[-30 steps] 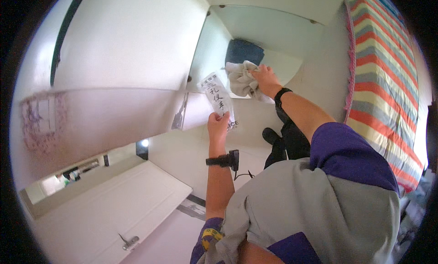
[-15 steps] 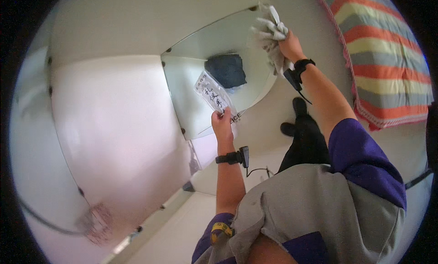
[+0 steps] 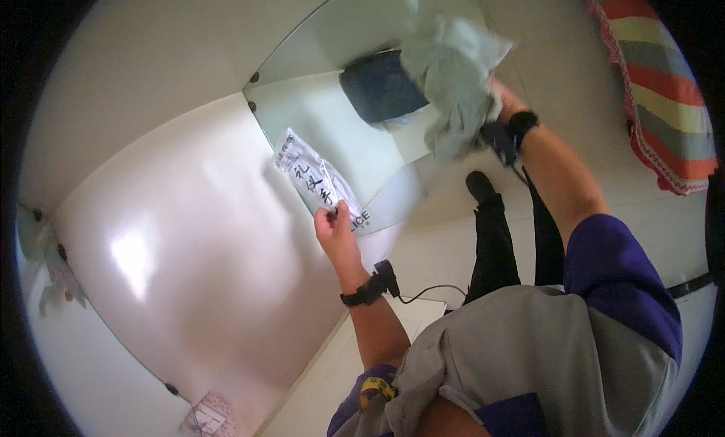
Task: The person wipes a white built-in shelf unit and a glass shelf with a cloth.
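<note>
My left hand (image 3: pixel 337 237) pinches the lower end of a narrow, clear-and-white plastic packet (image 3: pixel 313 173) with dark printing, held up over the edge of a glass shelf. A loosely bunched grey-white cloth (image 3: pixel 455 78) hangs from my right hand (image 3: pixel 507 97), which is closed on it. Motion blurs the cloth, and it hides most of my right fingers. Behind the cloth, a dark blue-grey folded cloth (image 3: pixel 381 88) lies on the glass shelf (image 3: pixel 302 97), partly covered from view.
A glossy white panel (image 3: pixel 189 210) fills the left, with dark fixings along its edges. A striped, fringed cover (image 3: pixel 664 90) hangs at the far right. My dark trouser legs (image 3: pixel 495 244) and a shoe (image 3: pixel 479 186) show on the pale tiled floor (image 3: pixel 596 233).
My right hand has lowered the cloth, which now spreads and blurs in front of the dark folded cloth. My left hand and the packet have shifted left and down. The whole view has turned slightly.
</note>
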Demonstrator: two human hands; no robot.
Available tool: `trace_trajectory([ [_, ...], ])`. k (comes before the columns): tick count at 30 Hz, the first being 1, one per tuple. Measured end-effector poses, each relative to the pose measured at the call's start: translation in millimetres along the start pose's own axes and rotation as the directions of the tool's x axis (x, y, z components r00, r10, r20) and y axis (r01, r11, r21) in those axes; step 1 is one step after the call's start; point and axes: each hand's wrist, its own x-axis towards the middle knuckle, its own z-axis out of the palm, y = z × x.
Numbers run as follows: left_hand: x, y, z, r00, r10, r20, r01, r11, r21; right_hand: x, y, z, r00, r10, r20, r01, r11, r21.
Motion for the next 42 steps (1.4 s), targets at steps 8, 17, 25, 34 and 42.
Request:
trace_trajectory([
  [8, 13.2, 8.9, -14.4, 0.982, -0.028, 0.188, 0.006, 0.993, 0.116, -19.7, 154.2, 41.4, 0.905, 0.248, 0.347, 0.061, 0.729, -0.681],
  [17, -0.7, 16.7, 4.0, 0.99, 0.013, 0.143, -0.001, 0.997, -0.081, 59.1, -27.9, 52.9, 0.964, -0.231, 0.134, 0.25, 0.958, -0.142],
  [25, -6.8, 20.9, 5.2, 0.996, 0.027, 0.089, -0.029, 0.999, 0.029, 27.7, 185.8, 66.0, 0.731, -0.004, 0.682, 0.585, 0.519, -0.624],
  [34, -5.6, 15.7, -4.1, 0.998, 0.027, 0.056, -0.026, 1.0, -0.011, 93.0, 19.9, 57.0, 0.928, -0.121, 0.353, 0.175, 0.977, -0.124],
  [42, -13.7, 26.9, 2.1, 0.999, -0.013, 0.049, 0.003, 0.982, 0.189, 60.5, 166.6, 113.2, 0.845, 0.16, 0.509, 0.103, 0.887, -0.45],
])
